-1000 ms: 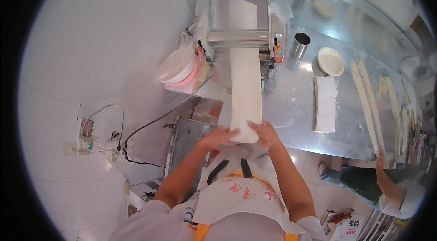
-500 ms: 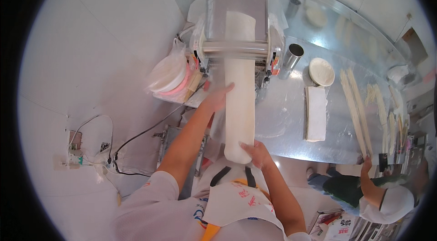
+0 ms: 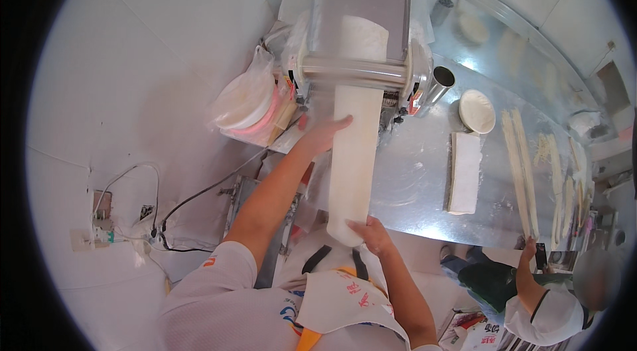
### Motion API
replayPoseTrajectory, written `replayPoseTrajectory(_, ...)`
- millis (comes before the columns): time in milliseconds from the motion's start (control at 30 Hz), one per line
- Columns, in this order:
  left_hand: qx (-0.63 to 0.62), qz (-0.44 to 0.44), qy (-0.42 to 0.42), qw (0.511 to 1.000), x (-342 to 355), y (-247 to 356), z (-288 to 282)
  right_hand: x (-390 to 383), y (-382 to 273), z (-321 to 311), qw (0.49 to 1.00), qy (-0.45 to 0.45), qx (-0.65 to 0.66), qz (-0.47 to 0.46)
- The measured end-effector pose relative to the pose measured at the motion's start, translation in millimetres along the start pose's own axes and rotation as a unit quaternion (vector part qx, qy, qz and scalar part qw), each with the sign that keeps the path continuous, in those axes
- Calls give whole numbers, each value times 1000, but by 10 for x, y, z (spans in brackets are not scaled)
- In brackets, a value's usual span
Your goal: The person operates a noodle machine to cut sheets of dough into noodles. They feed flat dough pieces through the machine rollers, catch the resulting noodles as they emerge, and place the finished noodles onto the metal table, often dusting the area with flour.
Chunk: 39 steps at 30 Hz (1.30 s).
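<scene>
A long, pale dough sheet (image 3: pixel 355 165) passes through the rollers of a dough-sheeting machine (image 3: pixel 355 71). Its upper end rests on the machine's sloping tray above the rollers, and the rest hangs toward me. At the sheet's left edge, just below the rollers, is my left hand (image 3: pixel 326 133), its thumb lying over the edge and its other fingers mostly hidden behind the dough. My right hand (image 3: pixel 373 237) grips the rounded lower end by its right corner, thumb on top and fingers underneath.
On the steel table (image 3: pixel 415 185) to the right are a folded dough slab (image 3: pixel 466 172), a bowl (image 3: pixel 477 112), a metal cylinder (image 3: pixel 442 80) and long dough strips (image 3: pixel 521 165). A plastic-covered basin stack (image 3: pixel 245 102) sits left. At lower right, a co-worker's hand (image 3: pixel 529 249) touches the strips.
The view has shifted and tilted slightly. Both my hands keep their places on the dough sheet, whose lower end hangs a little lower in view. The co-worker's head and arm have moved.
</scene>
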<state>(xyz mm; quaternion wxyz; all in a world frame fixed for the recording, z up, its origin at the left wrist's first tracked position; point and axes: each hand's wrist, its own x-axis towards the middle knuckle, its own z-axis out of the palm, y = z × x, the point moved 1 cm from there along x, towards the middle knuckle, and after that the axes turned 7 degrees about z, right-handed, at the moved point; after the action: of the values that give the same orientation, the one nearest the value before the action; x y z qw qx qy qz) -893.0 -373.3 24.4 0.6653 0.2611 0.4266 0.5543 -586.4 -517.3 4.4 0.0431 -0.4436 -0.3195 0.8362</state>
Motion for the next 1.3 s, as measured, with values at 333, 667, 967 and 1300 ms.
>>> replayPoseTrajectory(333,49,32,34,998,6,41,81,-93,158,-83,999,6,-45,27)
replayPoseTrajectory(667,52,55,26,997,155,121,-39,-146,214,-22,996,-3,-82,32)
replayPoseTrajectory(967,34,46,17,998,166,243,7,-81,464,-254,994,-5,-95,58)
replayPoseTrajectory(1300,47,71,17,996,105,291,132,-167,534,-342,981,6,-189,46)
